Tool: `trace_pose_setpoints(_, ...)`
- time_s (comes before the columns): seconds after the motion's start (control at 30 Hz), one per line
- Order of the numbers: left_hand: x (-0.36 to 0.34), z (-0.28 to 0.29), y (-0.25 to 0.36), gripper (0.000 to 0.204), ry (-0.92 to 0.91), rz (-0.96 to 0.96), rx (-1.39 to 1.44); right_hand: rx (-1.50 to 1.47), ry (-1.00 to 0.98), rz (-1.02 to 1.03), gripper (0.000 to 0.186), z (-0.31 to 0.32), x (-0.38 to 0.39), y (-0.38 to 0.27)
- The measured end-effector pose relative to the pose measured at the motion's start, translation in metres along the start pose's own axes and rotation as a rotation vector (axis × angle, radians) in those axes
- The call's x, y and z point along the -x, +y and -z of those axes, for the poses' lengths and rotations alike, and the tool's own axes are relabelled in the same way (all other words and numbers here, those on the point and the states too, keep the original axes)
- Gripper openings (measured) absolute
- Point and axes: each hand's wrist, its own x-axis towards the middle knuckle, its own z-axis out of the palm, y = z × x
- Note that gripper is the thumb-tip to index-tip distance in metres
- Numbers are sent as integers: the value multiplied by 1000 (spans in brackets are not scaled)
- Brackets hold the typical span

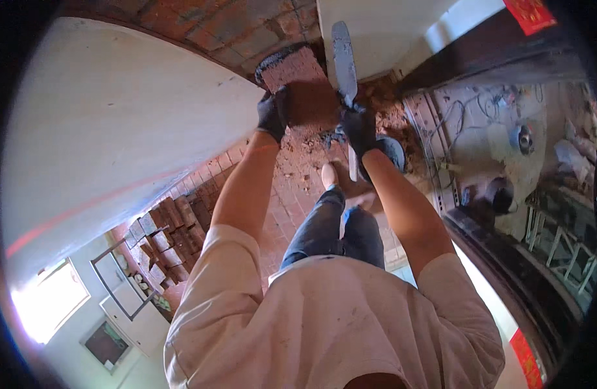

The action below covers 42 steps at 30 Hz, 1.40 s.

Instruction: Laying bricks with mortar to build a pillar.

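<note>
My left hand (pixel 272 115), in a dark glove, is closed on the left edge of a reddish-brown brick (pixel 301 81). The brick is held in front of me between white wall surfaces, and dark wet mortar (pixel 270 61) shows along its far left edge. In my right hand (pixel 358 128), also gloved, is a bricklaying trowel (pixel 344 58) with a long, narrow, mortar-smeared blade pointing away from me. Its pale handle end sticks out below the fist. The right fist is close to the brick's right side; whether it touches is unclear. Beside the right wrist stands a round container (pixel 393 153), partly hidden.
Brick rubble (pixel 386 107) and crumbs lie about the brick-paved floor (pixel 282 207). A large white wall (pixel 117 117) rises on the left, with stacked bricks (pixel 172 236) beyond its end. At right are a dark door frame (pixel 493 55), a metal track (pixel 439 152) and loose cables (pixel 464 110).
</note>
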Motion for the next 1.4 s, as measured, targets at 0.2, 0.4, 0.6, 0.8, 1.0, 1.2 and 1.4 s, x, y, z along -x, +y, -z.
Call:
trace_pose_setpoints(0.2,25,-17,26,38,550,-515,-1415,-487,-129,106,21,72,68,44)
trace_pose_setpoints(0.4,23,-71,87,35,-606,-1312,-1552,-596,188,-238,4,142,160,52)
trace_pose_setpoints(0.6,-37,-80,62,50,-1101,-1373,-1915,-424,659,193,20,38,221,22)
trace_pose_setpoints(0.8,-55,-78,57,52,-1373,-1539,-1639,-1056,632,-481,25,-143,244,-30)
trace_pose_setpoints(1.0,-48,-83,66,54,-1495,-1413,-1529,-1329,896,-129,14,-183,211,-46)
trace_pose_setpoints(1.2,-45,-87,67,54,-1536,-1294,-1555,-1653,1125,-343,13,-206,163,-70)
trace_pose_setpoints(1.4,-31,-90,75,51,-1496,-1429,-1617,-1697,814,-297,12,-209,149,-62)
